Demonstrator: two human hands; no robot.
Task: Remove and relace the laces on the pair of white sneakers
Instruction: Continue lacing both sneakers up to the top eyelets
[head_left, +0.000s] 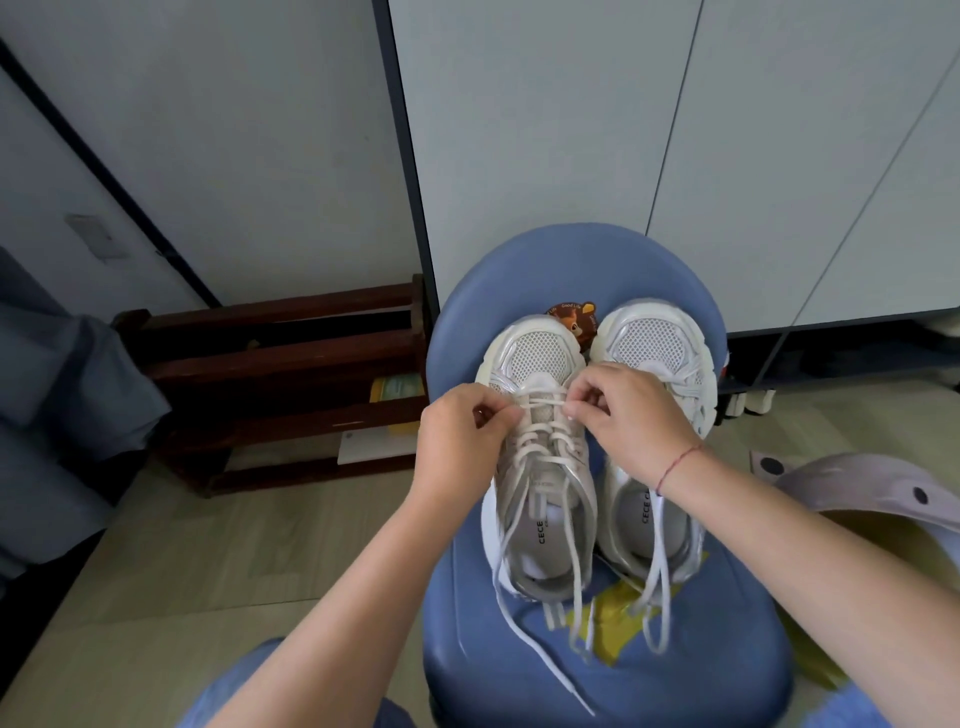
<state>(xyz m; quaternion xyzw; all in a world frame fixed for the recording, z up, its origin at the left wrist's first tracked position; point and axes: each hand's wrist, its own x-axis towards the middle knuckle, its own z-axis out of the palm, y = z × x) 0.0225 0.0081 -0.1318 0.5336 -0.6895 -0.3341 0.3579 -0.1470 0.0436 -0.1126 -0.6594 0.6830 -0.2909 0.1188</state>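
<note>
Two white mesh sneakers stand side by side, toes away from me, on a blue plastic chair (737, 644). The left sneaker (540, 358) is laced, and its white lace (543, 460) crosses the eyelets, with loose ends trailing over the heel onto the seat. My left hand (460, 441) pinches the lace at the left eyelets near the toe. My right hand (628, 415) pinches the same lace at the right eyelets and covers part of the right sneaker (654, 338). The right sneaker's lace ends (657, 587) hang over its heel.
A dark wooden rack (280, 374) stands on the floor to the left of the chair, with a yellow-green box in it. White cabinet panels (571, 130) rise behind. A pale plastic seat (883, 493) sits at the right. A cartoon sticker (574, 317) shows between the toes.
</note>
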